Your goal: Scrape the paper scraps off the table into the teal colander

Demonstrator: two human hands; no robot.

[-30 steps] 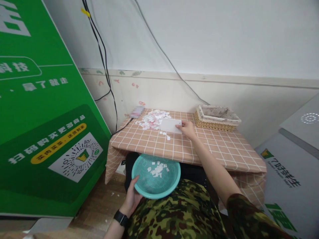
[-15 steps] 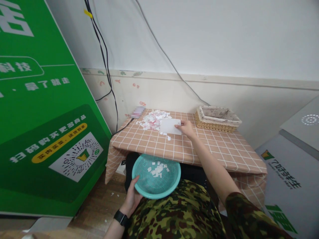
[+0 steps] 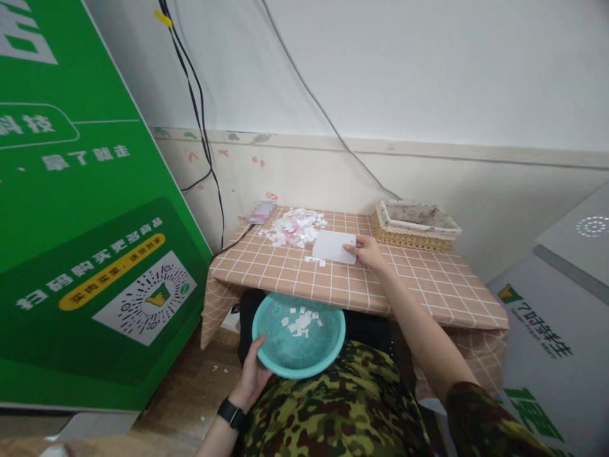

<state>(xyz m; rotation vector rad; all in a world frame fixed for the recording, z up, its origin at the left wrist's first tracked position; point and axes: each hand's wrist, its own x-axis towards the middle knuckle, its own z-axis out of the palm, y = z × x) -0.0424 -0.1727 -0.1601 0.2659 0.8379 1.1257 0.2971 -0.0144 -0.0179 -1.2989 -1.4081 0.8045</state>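
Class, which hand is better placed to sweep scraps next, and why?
Probably the right hand: it holds the white card beside the scrap pile, while the left hand holds the teal basket.

Card [image 3: 329, 247]: white, rectangular, rounded corners, just beside the scraps [image 3: 290, 228]; contact with tabletop [image 3: 447, 279] undetermined. Scraps: white and pinkish, loosely heaped on tabletop. Colander [image 3: 285, 360]: turquoise, round, mouth up, before tabletop's near edge, containing small white pieces [image 3: 302, 325].
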